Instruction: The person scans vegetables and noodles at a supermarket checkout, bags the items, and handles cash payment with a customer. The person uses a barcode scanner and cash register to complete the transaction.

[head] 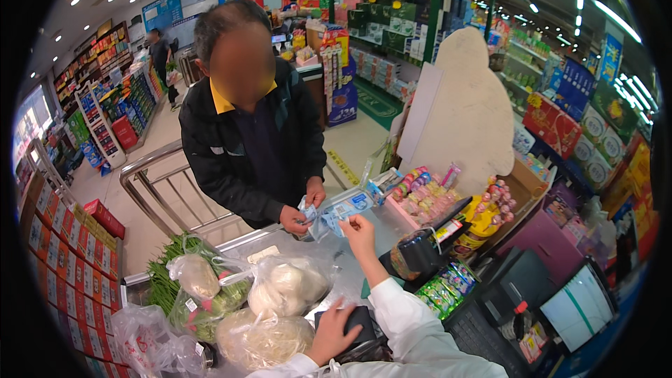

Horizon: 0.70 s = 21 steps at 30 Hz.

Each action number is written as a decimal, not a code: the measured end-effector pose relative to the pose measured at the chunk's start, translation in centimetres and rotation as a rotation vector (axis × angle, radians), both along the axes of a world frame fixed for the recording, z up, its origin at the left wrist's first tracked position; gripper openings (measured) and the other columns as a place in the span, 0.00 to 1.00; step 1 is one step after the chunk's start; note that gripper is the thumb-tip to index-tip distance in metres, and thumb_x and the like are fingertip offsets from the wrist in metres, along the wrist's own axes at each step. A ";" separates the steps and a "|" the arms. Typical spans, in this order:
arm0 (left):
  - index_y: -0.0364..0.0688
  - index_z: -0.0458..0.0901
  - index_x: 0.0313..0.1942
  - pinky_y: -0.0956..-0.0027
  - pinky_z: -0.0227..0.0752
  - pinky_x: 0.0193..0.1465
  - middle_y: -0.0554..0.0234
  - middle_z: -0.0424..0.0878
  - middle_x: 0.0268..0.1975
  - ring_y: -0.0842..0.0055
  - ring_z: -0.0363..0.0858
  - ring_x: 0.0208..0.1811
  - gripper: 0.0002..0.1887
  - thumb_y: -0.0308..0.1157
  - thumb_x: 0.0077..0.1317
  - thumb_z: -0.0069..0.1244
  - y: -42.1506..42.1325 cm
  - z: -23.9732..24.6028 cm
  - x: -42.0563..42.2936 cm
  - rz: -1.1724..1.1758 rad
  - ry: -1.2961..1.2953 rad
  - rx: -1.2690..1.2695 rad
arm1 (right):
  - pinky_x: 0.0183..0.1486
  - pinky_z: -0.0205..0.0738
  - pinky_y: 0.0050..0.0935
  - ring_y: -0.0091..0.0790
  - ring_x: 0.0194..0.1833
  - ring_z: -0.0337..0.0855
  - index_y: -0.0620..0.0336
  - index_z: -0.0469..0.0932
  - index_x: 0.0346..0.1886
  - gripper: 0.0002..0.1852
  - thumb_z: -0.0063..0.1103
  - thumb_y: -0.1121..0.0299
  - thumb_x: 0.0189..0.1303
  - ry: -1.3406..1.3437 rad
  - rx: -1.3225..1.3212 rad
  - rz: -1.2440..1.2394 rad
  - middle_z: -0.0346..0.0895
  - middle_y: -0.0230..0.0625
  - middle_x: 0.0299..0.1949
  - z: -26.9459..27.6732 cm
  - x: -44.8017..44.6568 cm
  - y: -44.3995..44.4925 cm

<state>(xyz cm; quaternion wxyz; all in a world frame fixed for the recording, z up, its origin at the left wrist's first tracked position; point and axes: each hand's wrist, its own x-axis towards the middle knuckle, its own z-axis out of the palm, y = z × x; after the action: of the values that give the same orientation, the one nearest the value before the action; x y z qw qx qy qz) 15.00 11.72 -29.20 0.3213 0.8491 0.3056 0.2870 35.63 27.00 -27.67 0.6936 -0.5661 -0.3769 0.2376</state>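
Observation:
My right hand (359, 239) reaches across the checkout counter (346, 278) and pinches a light blue printed piece (334, 223), paper or thin film. Close to it, a customer's hands (303, 215) hold another crumpled blue-and-white piece (308, 211). My left hand (336, 331) rests with its fingers apart on a dark boxy object (358, 320). Left of that hand sit a clear bag of pale shreds (265, 338) and a clear bag of round white items (289, 286). Bundled green stalks (165, 273) lie beyond, partly under another bag (195, 275).
A customer (249, 131) stands across the counter, beside a metal railing (152, 178). To the right are a candy box (422, 199), a yellow lollipop tub (472, 226), a keyboard (478, 341) and a monitor (577, 307). Stacked cartons (73, 273) line the left side.

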 end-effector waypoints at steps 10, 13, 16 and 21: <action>0.36 0.49 0.71 0.64 0.58 0.68 0.54 0.61 0.68 0.68 0.63 0.68 0.43 0.29 0.61 0.59 3.9 5.4 -2.8 -0.106 -0.774 -0.630 | 0.29 0.63 0.15 0.11 0.27 0.71 0.64 0.78 0.34 0.04 0.64 0.76 0.61 0.074 -0.049 0.187 0.77 0.24 0.27 7.8 -8.8 -15.2; 0.36 0.51 0.70 0.66 0.58 0.68 0.58 0.64 0.66 0.72 0.65 0.66 0.41 0.30 0.62 0.59 1.9 5.8 -2.6 -0.185 -0.632 -0.639 | 0.29 0.65 0.15 0.12 0.27 0.72 0.65 0.78 0.35 0.03 0.64 0.77 0.61 0.160 -0.013 0.185 0.78 0.25 0.28 7.8 -11.6 -17.3; 0.38 0.55 0.70 0.68 0.56 0.69 0.62 0.66 0.64 0.75 0.64 0.65 0.35 0.31 0.66 0.55 -0.3 5.3 -3.6 -0.294 -0.697 -0.862 | 0.32 0.67 0.16 0.14 0.28 0.74 0.62 0.77 0.33 0.03 0.62 0.76 0.62 0.316 -0.017 0.220 0.78 0.25 0.29 7.7 -13.0 -19.3; 0.39 0.66 0.63 0.64 0.68 0.60 0.64 0.75 0.57 0.74 0.74 0.58 0.23 0.37 0.72 0.49 -1.4 5.0 -5.0 -0.159 -0.760 -1.159 | 0.33 0.69 0.17 0.15 0.29 0.75 0.59 0.75 0.33 0.05 0.62 0.73 0.64 0.565 0.036 0.239 0.78 0.25 0.29 7.5 -14.5 -21.9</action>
<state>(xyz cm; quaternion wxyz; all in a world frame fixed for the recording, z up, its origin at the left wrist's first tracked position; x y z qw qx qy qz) 10.00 10.28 -24.20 0.8274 0.4011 0.2129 0.3305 21.14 5.13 -20.14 0.7480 -0.4167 -0.2371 0.4589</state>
